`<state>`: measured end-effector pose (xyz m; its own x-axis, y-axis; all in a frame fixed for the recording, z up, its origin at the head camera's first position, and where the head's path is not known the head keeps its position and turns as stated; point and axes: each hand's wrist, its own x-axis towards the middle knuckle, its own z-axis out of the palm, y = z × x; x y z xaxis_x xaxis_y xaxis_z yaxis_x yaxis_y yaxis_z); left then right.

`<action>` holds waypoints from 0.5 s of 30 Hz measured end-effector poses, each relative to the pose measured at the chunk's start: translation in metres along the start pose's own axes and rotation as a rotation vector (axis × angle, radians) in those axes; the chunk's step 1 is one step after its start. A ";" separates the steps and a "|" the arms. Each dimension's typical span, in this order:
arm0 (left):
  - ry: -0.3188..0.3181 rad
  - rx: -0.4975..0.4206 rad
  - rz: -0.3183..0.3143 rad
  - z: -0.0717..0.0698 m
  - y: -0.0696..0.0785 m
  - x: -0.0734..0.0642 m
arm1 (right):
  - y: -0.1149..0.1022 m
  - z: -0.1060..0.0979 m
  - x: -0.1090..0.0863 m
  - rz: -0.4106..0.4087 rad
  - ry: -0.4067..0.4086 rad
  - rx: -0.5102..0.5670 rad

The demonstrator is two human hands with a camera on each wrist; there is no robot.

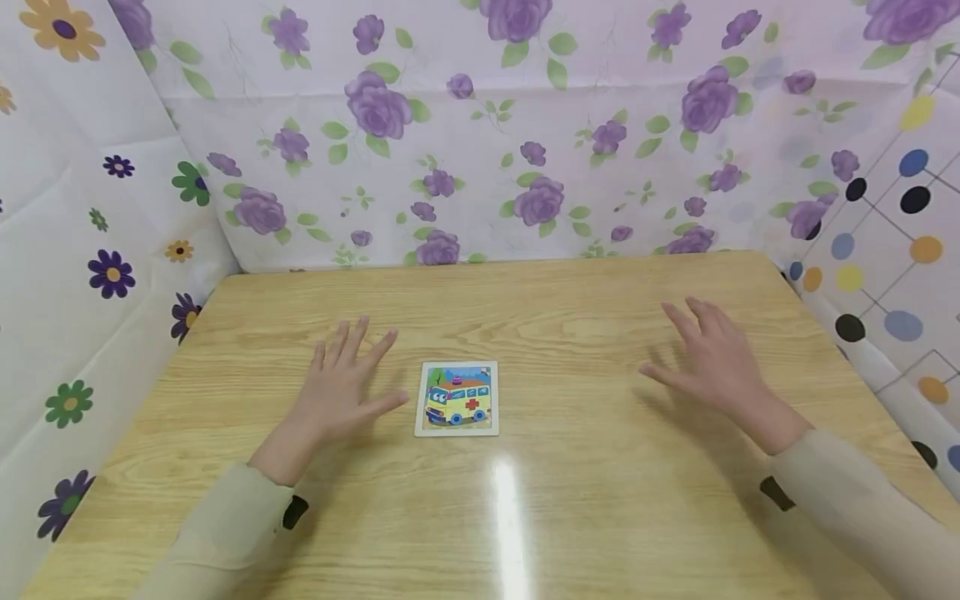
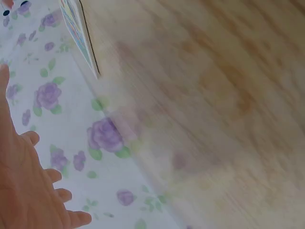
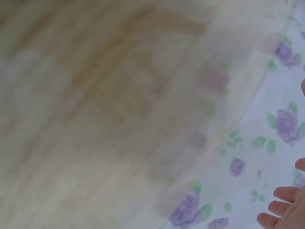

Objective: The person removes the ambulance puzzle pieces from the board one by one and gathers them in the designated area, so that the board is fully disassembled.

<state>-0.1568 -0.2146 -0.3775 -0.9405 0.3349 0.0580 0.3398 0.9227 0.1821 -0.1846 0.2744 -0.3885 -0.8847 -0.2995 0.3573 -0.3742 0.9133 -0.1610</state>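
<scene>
A square picture puzzle [image 1: 457, 398] with a white border lies flat on the wooden table, showing a yellow ambulance with a red cross. Just left of it my left hand [image 1: 335, 392] hovers with fingers spread, its thumb pointing toward the puzzle's left edge. In the left wrist view the puzzle [image 2: 81, 36] appears edge-on at the top left, beyond the left hand [image 2: 31, 186]. Farther off to the right, my right hand [image 1: 708, 358] is held over the table, fingers apart and holding nothing. Only some fingertips of the right hand [image 3: 283, 210] show in the right wrist view.
The wooden table [image 1: 585, 483] has a bright light reflection near its front middle. Behind it hangs a cloth [image 1: 487, 167] with purple roses. A flower-printed cloth [image 1: 45, 292] borders the left side, and a dotted cloth [image 1: 892, 275] the right.
</scene>
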 end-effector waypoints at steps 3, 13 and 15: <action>0.016 0.013 0.035 -0.002 0.006 0.000 | -0.008 -0.001 0.007 -0.037 0.035 0.025; 0.014 0.011 0.198 0.000 0.020 0.004 | -0.035 0.003 0.026 -0.094 0.077 0.113; 0.017 0.014 0.235 0.003 0.023 0.005 | -0.041 0.006 0.030 -0.129 0.099 0.128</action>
<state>-0.1536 -0.1911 -0.3757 -0.8352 0.5379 0.1142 0.5497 0.8222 0.1475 -0.1978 0.2263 -0.3763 -0.7979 -0.3776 0.4698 -0.5204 0.8248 -0.2209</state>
